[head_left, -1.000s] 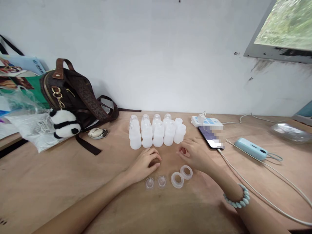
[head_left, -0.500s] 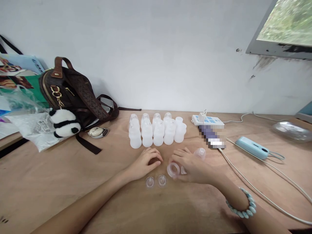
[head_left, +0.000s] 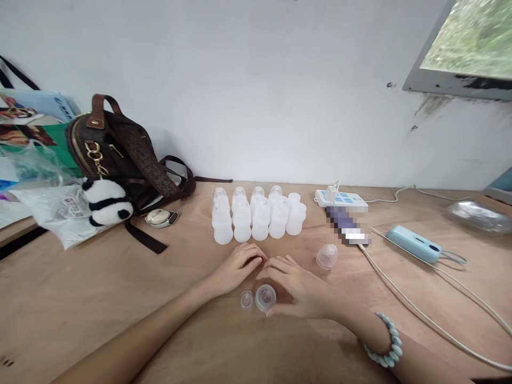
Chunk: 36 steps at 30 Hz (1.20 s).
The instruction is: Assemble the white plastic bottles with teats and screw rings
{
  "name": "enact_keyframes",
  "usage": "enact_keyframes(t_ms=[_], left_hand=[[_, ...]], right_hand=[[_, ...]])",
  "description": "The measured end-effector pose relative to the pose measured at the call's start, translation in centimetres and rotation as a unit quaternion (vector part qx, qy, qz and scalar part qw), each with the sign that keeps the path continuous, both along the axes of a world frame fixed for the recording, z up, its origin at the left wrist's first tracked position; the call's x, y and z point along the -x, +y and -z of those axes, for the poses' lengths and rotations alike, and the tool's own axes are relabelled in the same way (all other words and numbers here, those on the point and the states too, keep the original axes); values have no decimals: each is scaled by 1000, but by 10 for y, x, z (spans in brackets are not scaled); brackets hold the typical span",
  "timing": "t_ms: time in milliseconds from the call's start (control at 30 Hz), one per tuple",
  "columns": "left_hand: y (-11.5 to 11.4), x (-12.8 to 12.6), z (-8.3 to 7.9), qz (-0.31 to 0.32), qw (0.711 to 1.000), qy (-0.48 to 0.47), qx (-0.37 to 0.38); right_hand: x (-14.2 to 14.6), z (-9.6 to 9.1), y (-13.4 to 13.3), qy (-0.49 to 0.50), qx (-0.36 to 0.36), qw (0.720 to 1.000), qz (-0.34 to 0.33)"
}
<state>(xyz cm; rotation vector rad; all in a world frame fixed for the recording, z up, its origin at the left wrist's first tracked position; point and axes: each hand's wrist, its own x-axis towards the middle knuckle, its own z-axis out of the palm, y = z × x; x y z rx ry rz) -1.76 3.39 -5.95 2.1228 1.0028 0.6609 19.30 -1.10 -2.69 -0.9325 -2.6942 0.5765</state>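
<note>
My right hand (head_left: 294, 285) is by a translucent screw ring (head_left: 258, 306), its thumb at the ring's lower right edge and its fingers stretched out above, apart from it. The ring sits around a clear bottle nipple. Left of it a second clear nipple (head_left: 247, 300) lies on the table. My left hand (head_left: 240, 269) rests on the table, fingers loosely bent and thumb apart, holding nothing; its fingertips almost meet those of my right hand. A clear dome cap (head_left: 327, 257) stands right of my right hand. Beyond both hands are several white baby bottles (head_left: 260, 224) in two rows, most with clear tops.
A brown backpack (head_left: 116, 144) with a panda plush (head_left: 107, 202) stands at left, beside a plastic bag (head_left: 52, 210) and a computer mouse (head_left: 159, 217). At right are a power strip (head_left: 348, 201), a phone (head_left: 340, 221), a blue power bank (head_left: 414, 244) and white cables.
My right hand has moved left and toward me, bringing the screw ring over the right-hand nipple. The dome cap is now uncovered. My left hand has barely moved.
</note>
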Motion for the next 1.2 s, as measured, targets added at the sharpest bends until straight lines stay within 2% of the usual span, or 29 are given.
enact_keyframes(t_ms=[100, 200, 300, 400, 500, 667, 800, 1000, 1100, 1200], left_hand=[[-2, 0, -2, -3, 1000, -11, 11], [-3, 0, -4, -2, 999, -19, 35], [0, 2, -3, 2, 997, -40, 65], [3, 3, -1, 44, 995, -45, 83], [5, 2, -3, 89, 994, -3, 57], [2, 0, -9, 102, 994, 37, 12], [1, -2, -11, 107, 992, 68, -18], [0, -2, -9, 109, 988, 96, -45], [-1, -3, -8, 115, 988, 89, -52], [-2, -3, -8, 117, 987, 89, -59]], right_hand=[[3, -2, -1, -7, -5, 1000, 12], [5, 3, -1, -30, -32, 999, 12], [4, 9, 2, -10, -68, 997, 38], [2, 10, 5, 24, -79, 993, 84], [2, 11, 8, 38, -73, 991, 104], [1, 18, 11, 45, -114, 989, 83], [0, 26, 12, 49, -207, 975, 55], [4, 29, 12, 57, -344, 937, 25], [4, 28, 12, 61, -372, 926, 14], [3, 28, 12, 71, -368, 927, 20]])
